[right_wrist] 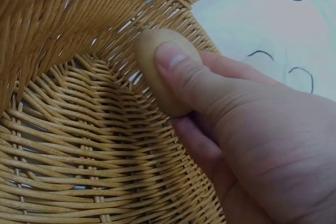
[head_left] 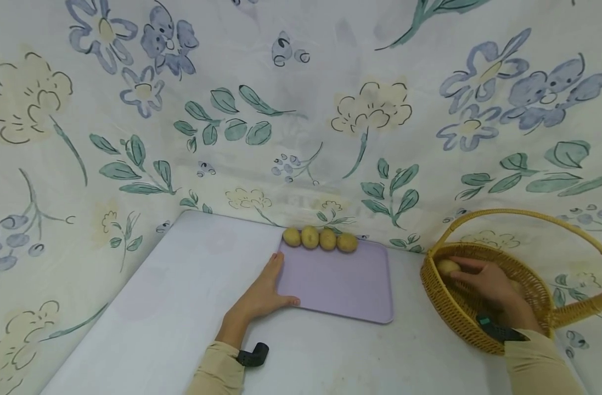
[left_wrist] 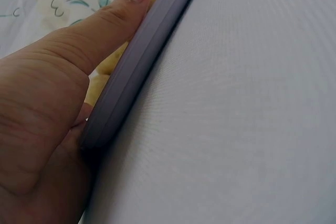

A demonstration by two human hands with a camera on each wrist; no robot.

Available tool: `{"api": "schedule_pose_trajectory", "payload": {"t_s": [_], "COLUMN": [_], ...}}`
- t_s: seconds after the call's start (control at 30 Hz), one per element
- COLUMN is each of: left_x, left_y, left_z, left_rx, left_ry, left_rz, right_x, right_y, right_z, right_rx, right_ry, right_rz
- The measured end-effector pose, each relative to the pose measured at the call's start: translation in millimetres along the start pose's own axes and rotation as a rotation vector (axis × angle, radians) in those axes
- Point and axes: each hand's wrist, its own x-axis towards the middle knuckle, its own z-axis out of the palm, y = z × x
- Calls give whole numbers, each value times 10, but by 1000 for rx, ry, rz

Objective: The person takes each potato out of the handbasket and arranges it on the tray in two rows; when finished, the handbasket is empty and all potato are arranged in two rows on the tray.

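My right hand (head_left: 490,282) pinches a potato (right_wrist: 160,72) between thumb and fingers inside the wicker basket (head_left: 444,304). Against the basket's woven wall, that potato is held up in the right wrist view. Another potato (head_left: 516,286) shows partly behind the hand. My left hand (head_left: 263,291) rests at the near left corner of a lilac tray (head_left: 335,282), its thumb straight over the front rim and its fingers along the left side. Along the tray's far edge, several potatoes (head_left: 327,239) sit side by side in a row.
The tray lies on a white table (head_left: 182,296) that meets a flower-patterned cloth (head_left: 301,137) at the back. A tall basket handle (head_left: 523,211) arches over the basket at the right. Each wrist carries a dark band.
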Motion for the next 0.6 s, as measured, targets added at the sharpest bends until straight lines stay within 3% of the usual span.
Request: {"api": "schedule_pose_trajectory", "payload": {"t_s": [0.23, 0.47, 0.6], "left_x": [19, 14, 12], "left_y": [-5, -7, -7], "left_z": [4, -7, 4], "left_rx": [9, 15, 6], "left_ry": [-3, -1, -6], "left_rz": [13, 6, -3], "right_x": [-89, -139, -204], "right_y": [-28, -72, -158], "right_z": [-70, -85, -86], "right_rx": [16, 0, 5], "right_ry": [53, 148, 162], "right_rz": [30, -7, 1]}}
